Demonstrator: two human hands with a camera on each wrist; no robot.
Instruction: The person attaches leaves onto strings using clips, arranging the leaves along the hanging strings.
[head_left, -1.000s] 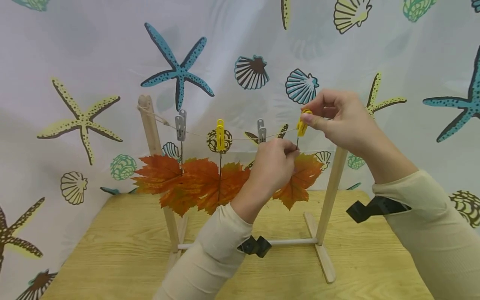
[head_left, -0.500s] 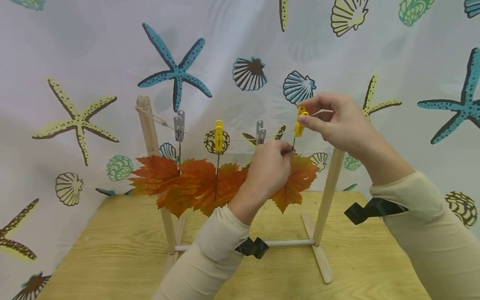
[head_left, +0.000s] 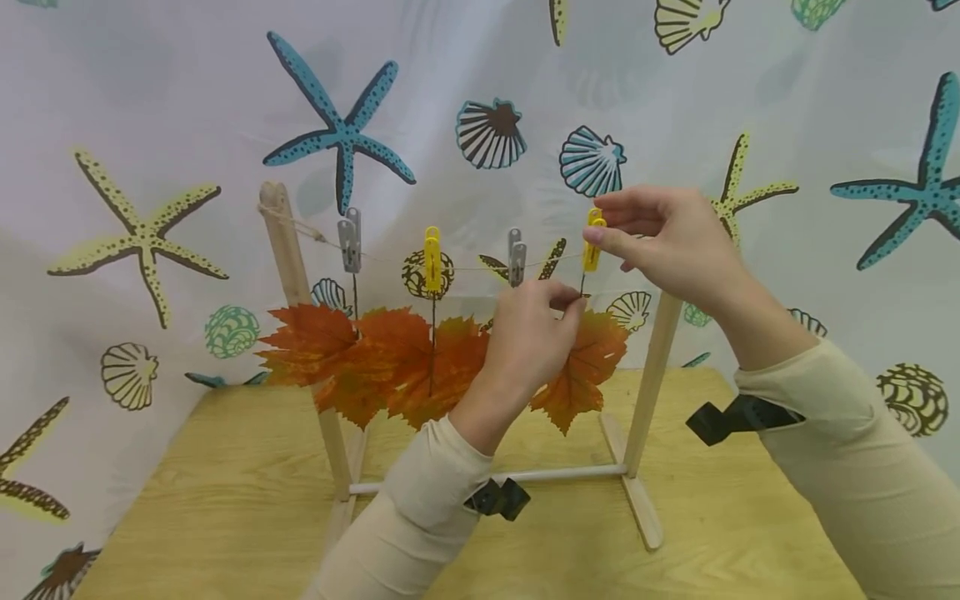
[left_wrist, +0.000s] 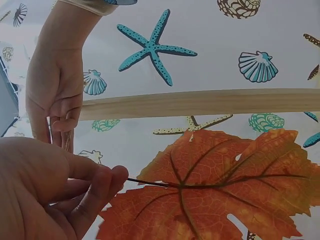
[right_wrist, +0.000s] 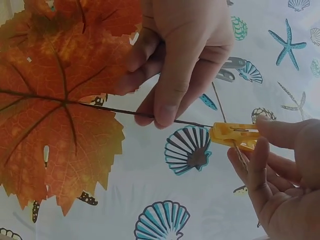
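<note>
My left hand (head_left: 534, 329) pinches the dark stem (right_wrist: 192, 123) of an orange-red maple leaf (left_wrist: 225, 185) between thumb and forefinger. The stem's upper end runs into the mouth of a yellow clothespin (right_wrist: 227, 132) on the string line. Thumb and fingers of my right hand (head_left: 667, 242) are at the top of that clothespin, holding it by its handles. The leaf hangs below both hands, partly covered by the left one in the head view. Farther left, another yellow clothespin (head_left: 432, 260) and a grey clothespin (head_left: 350, 243) hold leaves (head_left: 311, 342) by their stems.
A second grey clothespin (head_left: 517, 257) sits on the line just behind the left hand. The string is tied to a wooden post (head_left: 288, 250); another post (head_left: 651, 383) stands right. A white rod (head_left: 570, 474) joins their feet on the wood-grain table (head_left: 225, 475). A shell-patterned curtain (head_left: 435, 75) hangs behind.
The right hand's fingers have loosened a little around the yellow clothespin, which now hangs more upright. The left hand keeps its pinch on the stem. The head view has shifted slightly.
</note>
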